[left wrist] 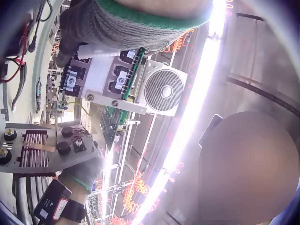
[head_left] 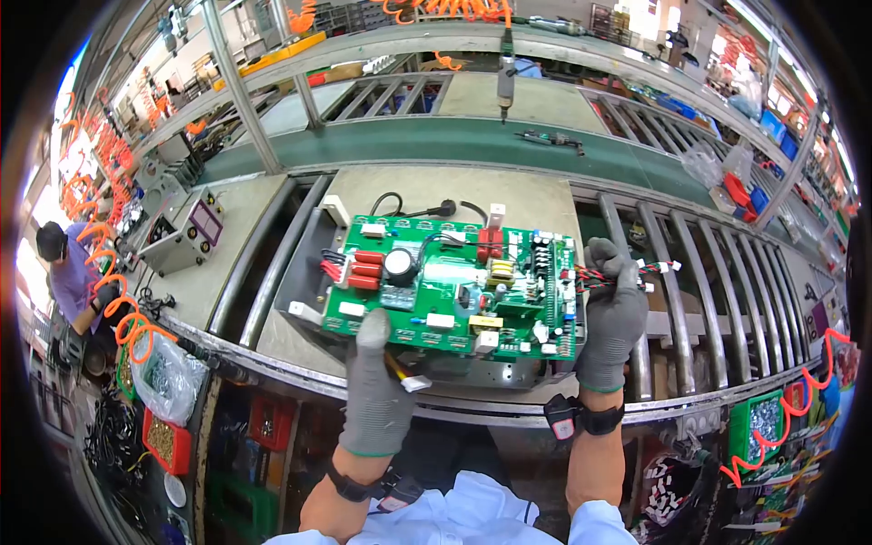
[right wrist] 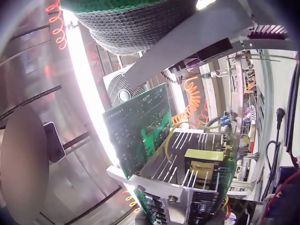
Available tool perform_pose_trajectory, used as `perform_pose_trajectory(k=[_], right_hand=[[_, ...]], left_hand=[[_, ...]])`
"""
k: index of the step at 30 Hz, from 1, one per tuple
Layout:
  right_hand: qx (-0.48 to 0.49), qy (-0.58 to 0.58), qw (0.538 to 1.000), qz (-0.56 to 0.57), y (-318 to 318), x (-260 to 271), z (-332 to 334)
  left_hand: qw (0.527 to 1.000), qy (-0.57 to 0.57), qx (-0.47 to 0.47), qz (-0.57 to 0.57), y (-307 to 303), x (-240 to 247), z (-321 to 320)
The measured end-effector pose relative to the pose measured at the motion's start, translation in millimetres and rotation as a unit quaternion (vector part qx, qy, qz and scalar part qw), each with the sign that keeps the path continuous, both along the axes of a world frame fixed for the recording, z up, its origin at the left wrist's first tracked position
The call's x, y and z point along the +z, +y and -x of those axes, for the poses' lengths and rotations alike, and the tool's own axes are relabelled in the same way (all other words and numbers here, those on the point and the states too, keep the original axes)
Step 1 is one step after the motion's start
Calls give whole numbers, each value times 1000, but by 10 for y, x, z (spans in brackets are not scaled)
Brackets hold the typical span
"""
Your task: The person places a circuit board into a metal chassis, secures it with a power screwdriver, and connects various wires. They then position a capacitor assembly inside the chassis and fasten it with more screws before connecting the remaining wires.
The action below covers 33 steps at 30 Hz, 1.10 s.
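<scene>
Metal rollers [head_left: 710, 304] beside a green circuit board [head_left: 434, 272], left hand [head_left: 374, 395] tight round its edge, right hand [head_left: 613, 318] closed round wires [head_left: 661, 267]

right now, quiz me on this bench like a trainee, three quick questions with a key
1. True or false: the thumb of the left hand is on the near edge of the green circuit board.
2. Where is the black power plug?
a) on the conveyor belt
b) just beyond the board's far edge
c) in a red bin
3. Fill in the colour: the power screwdriver hangs from a coiled ____ hose.

Key: 1 true; 2 b; 3 orange
</scene>
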State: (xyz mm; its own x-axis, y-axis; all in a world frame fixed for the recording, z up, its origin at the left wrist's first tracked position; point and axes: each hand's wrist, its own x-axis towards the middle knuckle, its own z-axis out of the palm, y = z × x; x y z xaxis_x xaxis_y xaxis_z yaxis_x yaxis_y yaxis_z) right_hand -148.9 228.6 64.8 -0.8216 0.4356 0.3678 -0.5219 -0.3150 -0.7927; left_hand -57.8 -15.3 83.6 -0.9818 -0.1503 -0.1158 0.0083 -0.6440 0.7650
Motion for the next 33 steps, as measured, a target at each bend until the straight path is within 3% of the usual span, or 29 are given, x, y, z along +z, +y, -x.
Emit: perform_pose_trajectory(k=[11,20,22,24,25,26,28,29,30,31,33], right_hand=[[13,21,998,59,50,-48,28],[25,18,998,46,39,-109,75],[2,-25,999,-46,109,-85,60],[48,7,998,-41,192,-172,110],[6,-25,996,-86,166,-145,37],[-79,-130,964,-219,-29,212,-290],[-203,-93,900,-375,101,122,-475],[-292,-9,821,-491,54,322,-664],[-346,61,799,-488,-50,465,-826],[-408,82,712,-566,-28,683,-997],[-284,148,809,-492,-626,905,-1098]], left_hand=[[999,-32,36,-17,-4,-547,54],[997,-64,42,-14,57,-540,107],[997,-11,79,23,114,-603,142],[995,-1,80,67,117,-530,138],[988,-131,35,74,54,-539,118],[995,-34,77,47,97,-666,179],[994,-10,89,66,76,-450,134],[995,-29,79,61,85,-447,144],[995,-48,65,55,66,-450,135],[992,-96,7,77,-10,-469,126],[990,-86,32,109,-15,-553,113]])
